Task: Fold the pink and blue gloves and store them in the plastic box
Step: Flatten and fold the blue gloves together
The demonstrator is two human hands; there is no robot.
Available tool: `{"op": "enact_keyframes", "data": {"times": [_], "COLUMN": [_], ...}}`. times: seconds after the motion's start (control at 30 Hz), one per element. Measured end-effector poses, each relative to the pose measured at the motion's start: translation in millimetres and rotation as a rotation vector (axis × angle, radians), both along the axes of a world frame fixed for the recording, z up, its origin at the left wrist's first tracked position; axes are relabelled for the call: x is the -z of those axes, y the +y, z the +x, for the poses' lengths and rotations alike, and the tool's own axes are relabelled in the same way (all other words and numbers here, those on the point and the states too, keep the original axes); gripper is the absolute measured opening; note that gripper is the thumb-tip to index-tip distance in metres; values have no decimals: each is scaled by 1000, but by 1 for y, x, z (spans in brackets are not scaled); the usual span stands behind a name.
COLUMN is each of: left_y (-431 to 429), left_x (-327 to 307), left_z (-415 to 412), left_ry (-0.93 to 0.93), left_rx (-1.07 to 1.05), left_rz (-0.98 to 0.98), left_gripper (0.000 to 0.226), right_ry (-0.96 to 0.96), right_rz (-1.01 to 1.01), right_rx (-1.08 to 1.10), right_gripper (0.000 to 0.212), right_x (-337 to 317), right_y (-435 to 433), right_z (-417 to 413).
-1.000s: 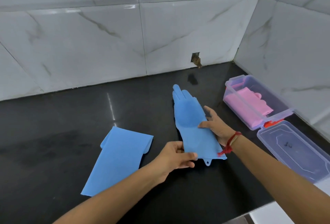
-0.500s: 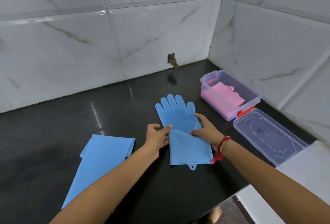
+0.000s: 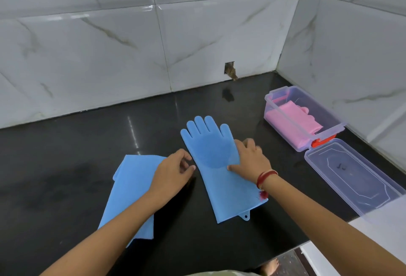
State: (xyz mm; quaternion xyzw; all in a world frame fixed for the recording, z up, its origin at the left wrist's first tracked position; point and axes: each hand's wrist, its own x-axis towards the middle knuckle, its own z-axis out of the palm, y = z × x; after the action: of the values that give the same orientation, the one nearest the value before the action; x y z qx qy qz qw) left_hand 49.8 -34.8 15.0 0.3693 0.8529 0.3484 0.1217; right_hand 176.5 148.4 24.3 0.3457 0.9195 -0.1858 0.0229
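Glove (image 3: 216, 165) is flat again, half-second-old fold undone; right hand (image 3: 249, 161) presses it open-fingered, left hand (image 3: 173, 172) hovers loose, holding nothing. Folding restarts, pink gloves (image 3: 295, 117) already boxed.

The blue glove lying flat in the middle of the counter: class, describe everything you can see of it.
The blue glove looks like soft silicone or rubber. It lies spread flat and unfolded on the black counter, fingers pointing toward the tiled wall, cuff toward the person. Its palm shows a darker round patch of fine bristles. A small hanging tab with a hole sticks out at the cuff corner. The right hand presses on its right edge; the left hand hovers just beside it.
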Motion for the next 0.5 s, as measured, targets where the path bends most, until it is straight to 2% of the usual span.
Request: {"op": "enact_keyframes", "data": {"times": [0.07, 0.13, 0.2, 0.23, 0.27, 0.33, 0.4, 0.5], "left_y": [-9, -16, -24, -29, -34, -46, -61, -83], "left_x": [-7, -15, -23, -25, -24, -19, -10, 3], "left_z": [-3, 0, 4, 3, 0, -10, -20, -28], "left_ry": [170, 143, 131, 173, 223, 279, 233, 84], "left_rx": [54, 87, 58, 35, 7, -75, -180, -319], "left_rz": [16, 94, 132, 99, 18, -267, -503, -530], "left_gripper": [11, 9, 9, 16, 30, 67, 93, 99], "right_ry": [53, 110, 51, -3, -43, -59, -25, 125], "right_rz": [242, 252, 212, 198, 188, 177, 163, 127], "right_rx": [-64, -178, -295, -337, -356, -337, -308, -335], "right_gripper": [72, 75, 80, 83, 85, 88, 92, 86], "right_x": [2, 10, 24, 31, 38, 44, 40, 28], "right_y": [-10, -20, -30, -33, -35, -37, -41, -60], "right_z": [3, -1, -6, -8, -9, -10, -13, -21]}}
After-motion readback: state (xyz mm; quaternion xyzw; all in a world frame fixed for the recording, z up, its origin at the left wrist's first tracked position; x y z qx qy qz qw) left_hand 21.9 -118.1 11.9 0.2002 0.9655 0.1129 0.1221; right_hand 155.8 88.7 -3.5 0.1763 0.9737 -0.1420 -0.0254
